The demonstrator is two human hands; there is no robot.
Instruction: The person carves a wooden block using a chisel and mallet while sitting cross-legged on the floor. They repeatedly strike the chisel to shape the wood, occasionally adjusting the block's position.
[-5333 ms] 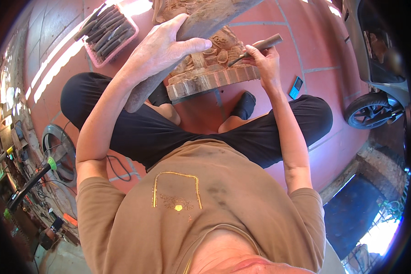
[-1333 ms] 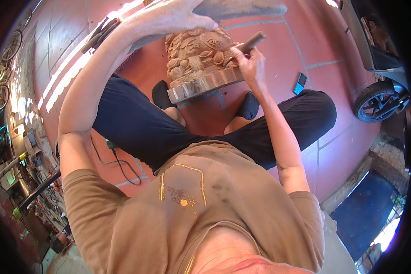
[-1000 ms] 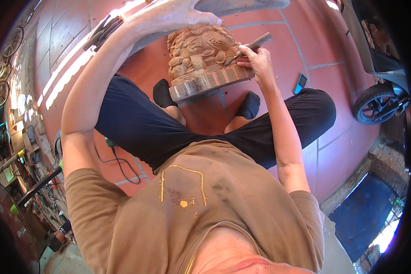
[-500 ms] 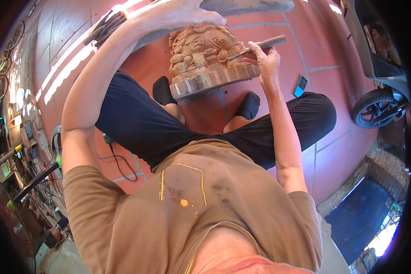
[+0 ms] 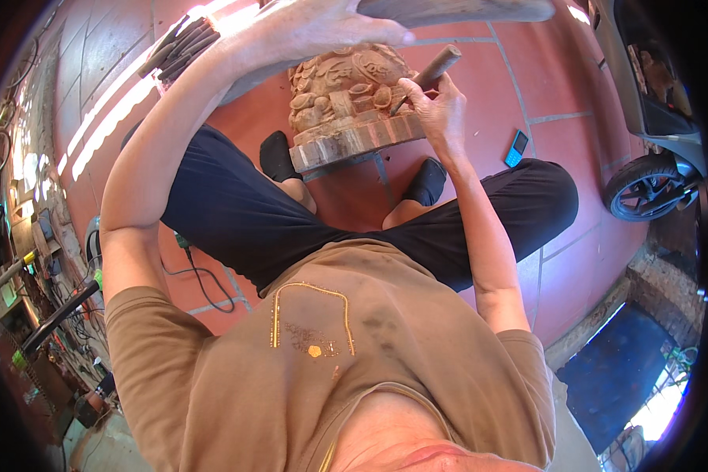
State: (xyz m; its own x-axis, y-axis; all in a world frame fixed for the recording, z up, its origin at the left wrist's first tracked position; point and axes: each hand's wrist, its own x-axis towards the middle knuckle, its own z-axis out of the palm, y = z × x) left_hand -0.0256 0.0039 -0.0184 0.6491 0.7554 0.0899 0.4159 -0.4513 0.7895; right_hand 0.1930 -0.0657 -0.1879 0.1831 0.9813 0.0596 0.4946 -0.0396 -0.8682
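Between my feet on the floor stands a carved wooden sculpture (image 5: 334,86) with rounded, figure-like relief and a thick blocky base. My right hand (image 5: 442,118) is closed round a chisel (image 5: 436,69), its wooden handle slanting up to the right. The chisel's dark blade points down-left at the sculpture's right side, just above the base; I cannot tell whether the tip touches. Above the sculpture, at the top edge, my left hand (image 5: 330,27) is wrapped round a long greyish wooden mallet (image 5: 472,9). Part of the mallet is hidden by that hand and forearm.
A bundle of dark-handled tools (image 5: 182,49) lies at the upper left. A blue mobile phone (image 5: 517,149) is on the tiles by my right knee. Further right is a motorbike wheel (image 5: 649,189). A black cord (image 5: 212,282) curls beside my left thigh; clutter lines the left side.
My right hand has moved left and slightly down, with the chisel tilted more steeply. The left hand and the mallet have shifted to the right.
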